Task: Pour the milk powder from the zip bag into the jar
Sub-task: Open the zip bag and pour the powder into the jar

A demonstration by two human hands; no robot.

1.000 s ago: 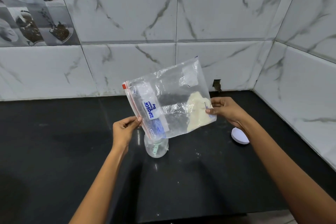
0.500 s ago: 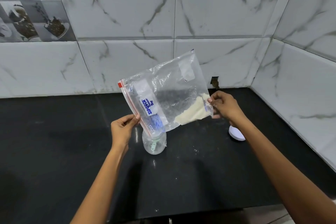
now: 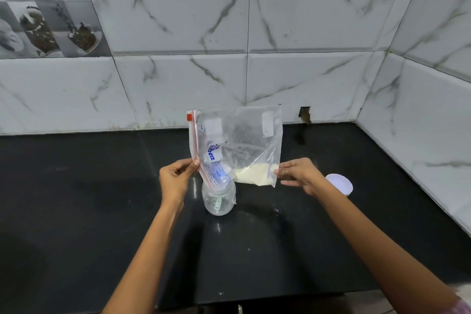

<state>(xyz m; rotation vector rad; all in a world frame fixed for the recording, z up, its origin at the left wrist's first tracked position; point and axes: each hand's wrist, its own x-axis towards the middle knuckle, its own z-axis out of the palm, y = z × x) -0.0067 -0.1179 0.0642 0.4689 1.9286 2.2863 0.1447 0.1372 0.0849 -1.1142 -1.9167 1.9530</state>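
A clear zip bag [image 3: 239, 140] with a red zip strip hangs on its side between my hands, zip edge on the left. My left hand [image 3: 175, 178] pinches the zip edge near its lower corner. My right hand [image 3: 299, 173] pinches the lower right corner. Pale milk powder [image 3: 252, 173] lies along the bag's low right side. The bag's lower left corner dips into the mouth of a small clear jar [image 3: 219, 199], which stands upright on the black counter [image 3: 102, 211]. A pale green piece shows inside the jar.
A white round lid [image 3: 340, 183] lies on the counter just right of my right hand. White marble tiles wall the counter at the back and on the right. A few powder specks lie near the jar. The counter's front edge runs along the bottom.
The bag has swung from a leftward tilt to nearly level and come down, its corner now in the jar's mouth. The powder has slid along the bag's low edge. Both hands dropped lower.
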